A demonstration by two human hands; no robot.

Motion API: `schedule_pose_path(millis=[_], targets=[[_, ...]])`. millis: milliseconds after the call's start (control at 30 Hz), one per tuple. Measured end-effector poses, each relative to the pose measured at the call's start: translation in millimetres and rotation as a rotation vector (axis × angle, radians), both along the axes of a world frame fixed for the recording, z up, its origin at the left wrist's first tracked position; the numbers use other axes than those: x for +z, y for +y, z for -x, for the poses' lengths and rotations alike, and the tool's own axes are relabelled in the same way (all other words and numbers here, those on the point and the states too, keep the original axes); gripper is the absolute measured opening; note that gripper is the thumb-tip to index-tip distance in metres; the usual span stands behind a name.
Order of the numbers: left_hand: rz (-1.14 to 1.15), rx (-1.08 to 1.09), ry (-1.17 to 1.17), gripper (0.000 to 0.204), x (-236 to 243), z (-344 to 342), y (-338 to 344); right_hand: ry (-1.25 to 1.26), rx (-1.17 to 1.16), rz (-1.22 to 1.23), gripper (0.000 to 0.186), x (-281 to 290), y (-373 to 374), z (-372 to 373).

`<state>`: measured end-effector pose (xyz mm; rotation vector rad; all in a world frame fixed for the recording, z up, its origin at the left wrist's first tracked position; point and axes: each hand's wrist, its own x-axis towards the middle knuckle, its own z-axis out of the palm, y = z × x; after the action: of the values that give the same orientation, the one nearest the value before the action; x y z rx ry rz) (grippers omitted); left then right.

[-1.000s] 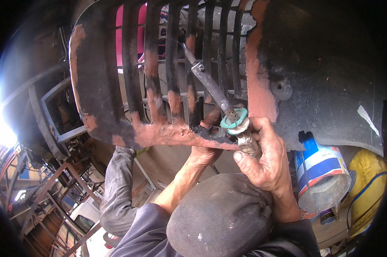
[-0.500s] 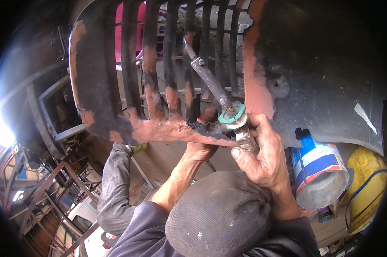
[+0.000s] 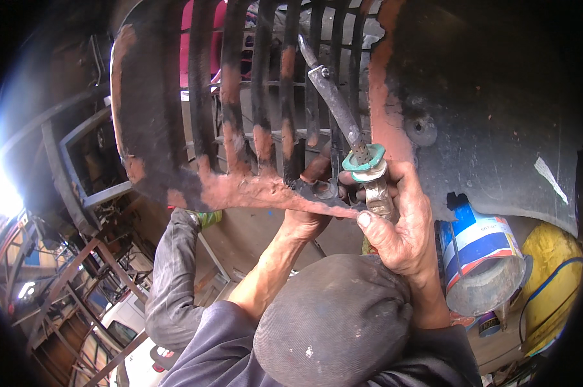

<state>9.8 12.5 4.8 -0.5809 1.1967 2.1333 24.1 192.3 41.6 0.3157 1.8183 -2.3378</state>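
I am pinching a soldering-iron-like tool between thumb and fingers of the right hand, just below its green collar; its shaft is slanting up and left of that grip, before the slats. I am judging it stiff, modest in weight and possibly hot beyond the collar, so the wrapped handle is offering the proper hold. Left of the grip, the left hand is reaching behind the panel; I cannot tell what it is closing on. The panel is appearing light and springy, its patches probably brittle. Right of the grip, a blue-and-white bucket is tilting, with a small can showing below; neither is revealing contents.
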Motion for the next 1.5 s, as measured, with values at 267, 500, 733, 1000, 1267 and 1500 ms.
schedule_pose_path(millis=[267,500,733,1000,1267,1500], targets=[[0.184,-0.075,0.081,0.068,4.9,0.7,3.6,0.013,-0.027,0.032,0.044,-4.8,-3.5,0.1],[0.164,-0.075,0.074,0.069,9.2,0.7,3.7,-0.039,0.086,-0.01,0.055,0.6,6.0,-1.4],[0.133,-0.072,0.053,0.071,8.6,1.0,5.0,-0.019,0.087,-0.024,0.056,-2.7,5.3,-3.7],[0.179,-0.112,0.052,0.07,16.6,8.3,11.0,-0.001,0.008,-0.06,0.047,-1.4,-1.6,-2.7],[0.207,-0.079,0.014,0.07,14.8,7.2,13.2,-0.001,0.023,-0.085,0.048,-0.8,-2.0,-2.5],[0.046,-0.027,-0.025,0.073,8.4,3.1,7.9,-0.012,0.044,-0.094,0.047,0.5,-1.8,-0.5]])
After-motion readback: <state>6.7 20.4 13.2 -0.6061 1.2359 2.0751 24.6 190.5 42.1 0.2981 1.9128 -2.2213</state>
